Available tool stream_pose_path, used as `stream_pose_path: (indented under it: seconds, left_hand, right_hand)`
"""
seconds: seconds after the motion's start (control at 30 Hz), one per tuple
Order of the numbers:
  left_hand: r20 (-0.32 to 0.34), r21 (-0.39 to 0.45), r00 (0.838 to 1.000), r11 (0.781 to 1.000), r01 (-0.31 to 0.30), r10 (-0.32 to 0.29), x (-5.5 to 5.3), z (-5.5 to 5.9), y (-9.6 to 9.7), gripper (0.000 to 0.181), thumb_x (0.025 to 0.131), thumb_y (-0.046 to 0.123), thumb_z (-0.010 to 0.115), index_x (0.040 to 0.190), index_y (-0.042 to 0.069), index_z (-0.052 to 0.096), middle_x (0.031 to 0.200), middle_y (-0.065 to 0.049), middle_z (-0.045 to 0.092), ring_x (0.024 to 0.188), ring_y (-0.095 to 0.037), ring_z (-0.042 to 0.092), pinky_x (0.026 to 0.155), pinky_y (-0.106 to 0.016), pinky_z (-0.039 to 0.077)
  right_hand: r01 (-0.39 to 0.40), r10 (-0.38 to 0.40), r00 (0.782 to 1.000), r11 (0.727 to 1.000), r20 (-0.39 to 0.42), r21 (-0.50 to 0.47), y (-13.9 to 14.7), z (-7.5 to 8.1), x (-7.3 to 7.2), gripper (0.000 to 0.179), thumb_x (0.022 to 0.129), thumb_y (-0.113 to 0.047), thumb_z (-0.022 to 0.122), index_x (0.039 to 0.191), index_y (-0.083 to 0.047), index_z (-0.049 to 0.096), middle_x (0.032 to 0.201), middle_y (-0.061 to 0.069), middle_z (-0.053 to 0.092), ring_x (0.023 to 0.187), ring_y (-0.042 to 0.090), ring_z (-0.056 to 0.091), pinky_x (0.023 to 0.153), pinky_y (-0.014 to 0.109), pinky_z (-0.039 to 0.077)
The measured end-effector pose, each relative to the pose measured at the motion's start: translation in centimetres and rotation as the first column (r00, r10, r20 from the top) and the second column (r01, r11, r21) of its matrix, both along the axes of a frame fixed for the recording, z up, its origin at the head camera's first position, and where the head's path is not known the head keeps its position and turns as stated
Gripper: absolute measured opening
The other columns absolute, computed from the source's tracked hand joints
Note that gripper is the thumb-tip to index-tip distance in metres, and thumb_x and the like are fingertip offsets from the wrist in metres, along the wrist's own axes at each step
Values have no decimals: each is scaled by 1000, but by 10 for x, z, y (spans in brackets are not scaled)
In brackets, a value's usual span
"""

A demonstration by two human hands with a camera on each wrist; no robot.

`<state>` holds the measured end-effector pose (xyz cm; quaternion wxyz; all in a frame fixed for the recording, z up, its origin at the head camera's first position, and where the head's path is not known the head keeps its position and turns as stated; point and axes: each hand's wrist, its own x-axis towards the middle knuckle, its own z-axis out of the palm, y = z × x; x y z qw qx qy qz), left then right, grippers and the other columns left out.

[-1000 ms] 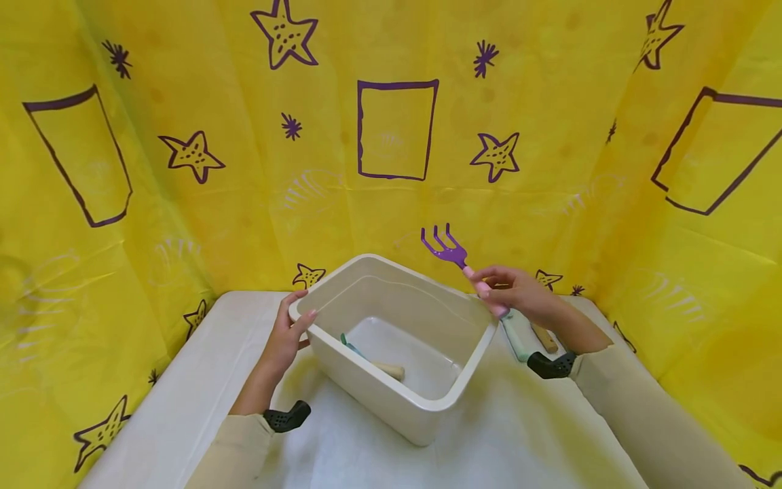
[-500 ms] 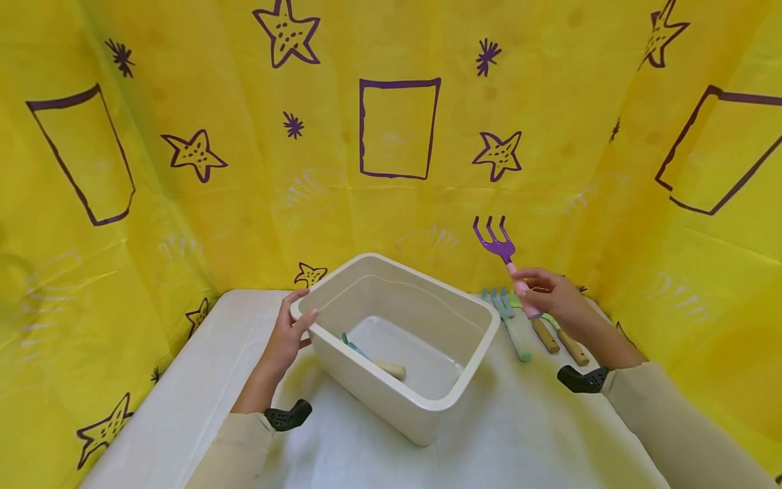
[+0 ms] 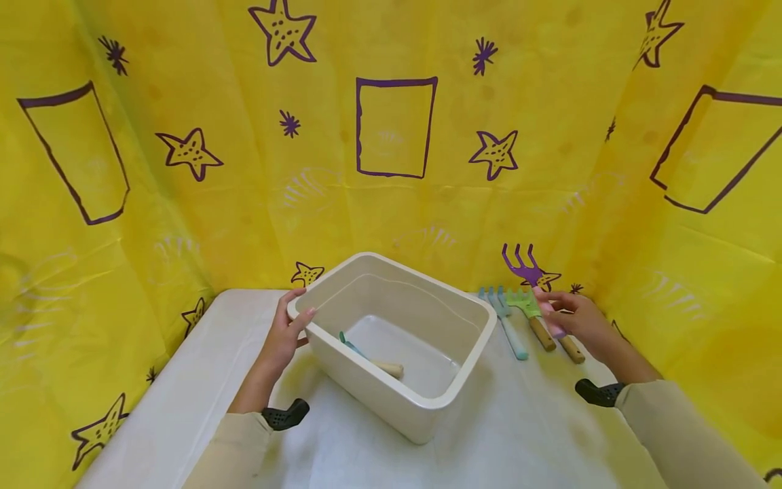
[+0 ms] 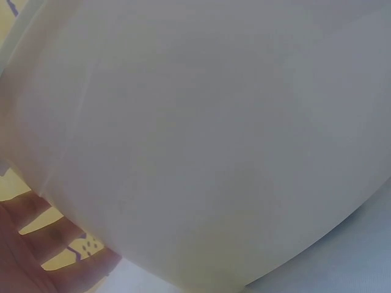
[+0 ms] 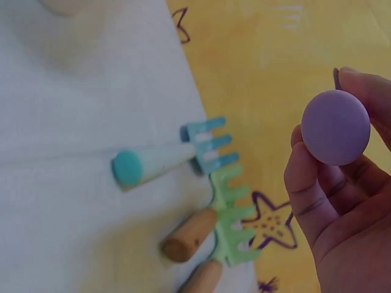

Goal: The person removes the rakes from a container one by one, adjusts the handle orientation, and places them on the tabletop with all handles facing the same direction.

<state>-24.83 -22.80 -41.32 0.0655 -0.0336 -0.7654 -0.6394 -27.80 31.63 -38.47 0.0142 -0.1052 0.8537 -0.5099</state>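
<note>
My left hand (image 3: pixel 287 329) grips the left corner of a cream plastic bin (image 3: pixel 373 363), thumb over the rim and fingers outside; in the left wrist view its fingers (image 4: pixel 55 241) lie along the bin wall. Inside the bin lies a small garden tool with a pale handle (image 3: pixel 387 369) and a teal end, its head partly hidden by the near wall. My right hand (image 3: pixel 577 319) holds a purple garden hand fork (image 3: pixel 527 272) by its pink handle, tines up, above other tools at the right. The right wrist view shows the handle's round end (image 5: pixel 336 127) between thumb and fingers.
Beneath the right hand, a blue hand rake (image 3: pixel 510 329) with a pale handle lies beside green rakes (image 3: pixel 524 302) with wooden handles. A white-covered table (image 3: pixel 360 448) bears everything. Yellow patterned cloth (image 3: pixel 244 204) rises behind and at both sides.
My right hand has carried the purple fork rightward from above the bin's right rim, then lower, over the tools. The left hand and the bin stay in place.
</note>
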Motion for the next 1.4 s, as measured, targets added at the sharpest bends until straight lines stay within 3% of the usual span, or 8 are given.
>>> stream_pose_path:
  seconds: [0.3, 0.53, 0.67, 0.93, 1.4]
  left_hand:
    - [22, 2, 1000, 1000, 5, -5, 4, 7, 2, 59, 101, 31, 52, 150, 22, 21, 150, -16, 25, 126, -45, 42, 96, -63, 40]
    - [-5, -4, 1000, 1000, -4, 4, 0, 1, 0, 59, 100, 34, 53, 149, 24, 22, 149, -15, 27, 125, -45, 43, 95, -65, 40]
    - [-8, -3, 1000, 1000, -5, 5, -2, 0, 0, 59, 100, 36, 53, 149, 23, 23, 149, -15, 28, 125, -44, 43, 94, -64, 41]
    - [-9, -1, 1000, 1000, 0, 0, 0, 0, -1, 60, 99, 37, 54, 149, 23, 22, 148, -16, 29, 125, -44, 43, 95, -64, 41]
    - [-6, -6, 1000, 1000, 3, -3, 1, 1, 0, 60, 100, 39, 53, 149, 24, 22, 148, -15, 29, 125, -43, 43, 94, -64, 41]
  right_hand:
    - [52, -56, 995, 997, 78, 56, 24, -25, -2, 58, 98, -34, 57, 140, 3, 43, 120, 23, 52, 95, 26, 56, 75, 28, 54]
    - [103, -123, 982, 985, 141, 142, 35, -32, 4, 60, 98, -36, 58, 140, 3, 43, 113, 20, 53, 91, 26, 53, 73, 30, 52]
    - [122, -146, 973, 983, 177, 139, 42, -34, 8, 62, 97, -36, 60, 139, 6, 44, 109, 20, 54, 86, 25, 54, 70, 30, 54]
    - [115, -136, 966, 988, 220, 106, 55, -41, 17, 56, 99, -25, 58, 136, 12, 41, 105, 26, 58, 82, 27, 59, 68, 32, 56]
    - [171, -201, 948, 975, 245, 141, 83, -56, 27, 60, 97, -19, 59, 138, 14, 30, 105, 25, 55, 79, 23, 58, 67, 33, 56]
